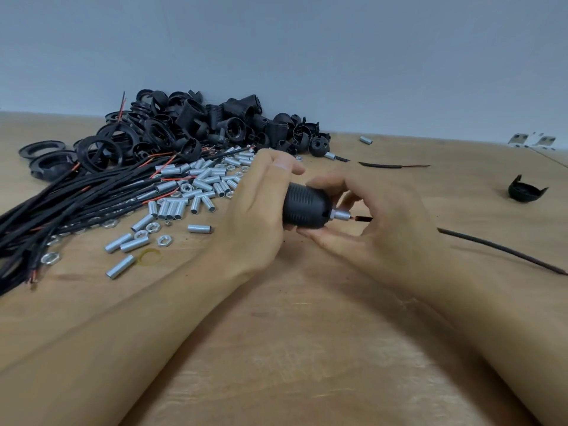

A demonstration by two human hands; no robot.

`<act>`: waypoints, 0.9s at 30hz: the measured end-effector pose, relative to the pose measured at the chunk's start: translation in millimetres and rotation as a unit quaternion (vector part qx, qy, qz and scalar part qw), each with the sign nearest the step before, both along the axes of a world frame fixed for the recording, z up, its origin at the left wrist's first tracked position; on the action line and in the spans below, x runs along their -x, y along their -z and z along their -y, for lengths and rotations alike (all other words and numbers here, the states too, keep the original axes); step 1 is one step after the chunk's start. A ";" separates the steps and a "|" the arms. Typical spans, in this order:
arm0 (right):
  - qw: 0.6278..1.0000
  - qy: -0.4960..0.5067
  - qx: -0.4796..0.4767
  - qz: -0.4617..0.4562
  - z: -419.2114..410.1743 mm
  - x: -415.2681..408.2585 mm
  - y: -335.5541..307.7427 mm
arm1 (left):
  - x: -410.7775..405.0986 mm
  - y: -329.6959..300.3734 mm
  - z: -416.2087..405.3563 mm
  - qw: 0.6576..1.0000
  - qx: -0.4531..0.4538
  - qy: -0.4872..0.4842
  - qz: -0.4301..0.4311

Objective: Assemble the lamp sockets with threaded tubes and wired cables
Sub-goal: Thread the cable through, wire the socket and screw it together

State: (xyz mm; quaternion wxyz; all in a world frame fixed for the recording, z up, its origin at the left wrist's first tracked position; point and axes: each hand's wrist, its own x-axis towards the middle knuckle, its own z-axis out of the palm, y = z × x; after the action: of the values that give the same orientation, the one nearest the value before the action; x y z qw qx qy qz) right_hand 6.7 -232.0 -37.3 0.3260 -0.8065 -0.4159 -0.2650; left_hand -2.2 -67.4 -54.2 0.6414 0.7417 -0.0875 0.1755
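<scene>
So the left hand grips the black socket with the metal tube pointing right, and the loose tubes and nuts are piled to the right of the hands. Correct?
Not quite. The head view shows the loose tubes and nuts piled left of the hands, beside the black cables. The rest holds: the left hand grips the black socket, its metal tube pointing right toward the right hand.

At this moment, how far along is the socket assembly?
Done: the held socket already carries a threaded tube. In hand: the left hand grips the socket while the right hand feeds a cable at the tube. Left: piles of socket parts, loose tubes and cables.
</scene>
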 end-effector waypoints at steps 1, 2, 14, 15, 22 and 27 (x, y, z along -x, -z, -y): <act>1.000 -0.002 0.003 -0.004 0.0 -0.4 -0.1 | -0.6 0.3 -0.3 1.000 -0.001 0.008 0.004; 1.000 -0.003 0.012 -0.013 0.0 -1.1 -0.3 | -0.8 0.1 -0.2 1.000 -0.002 0.014 0.002; 0.913 0.373 -0.007 -0.165 37.0 -37.9 -3.2 | -13.1 -4.1 -37.4 0.923 -0.294 -0.248 0.036; 0.901 0.400 -0.013 -0.170 43.5 -41.6 -3.1 | -14.5 -5.3 -41.7 0.905 -0.327 -0.272 0.027; 0.844 0.499 0.046 -0.193 66.8 -55.6 -1.4 | -22.1 -13.9 -74.5 0.805 -0.446 -0.391 -0.008; 0.869 0.462 0.062 -0.165 55.0 -48.8 0.1 | -25.6 -15.1 -107.1 0.791 -0.455 -0.395 -0.104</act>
State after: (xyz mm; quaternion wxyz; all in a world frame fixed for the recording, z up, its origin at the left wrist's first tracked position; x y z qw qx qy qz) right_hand 55.5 -287.0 -37.4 0.1797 -0.9570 0.0487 -0.2223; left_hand 23.3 39.8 -39.1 0.1096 0.9315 0.2109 0.2753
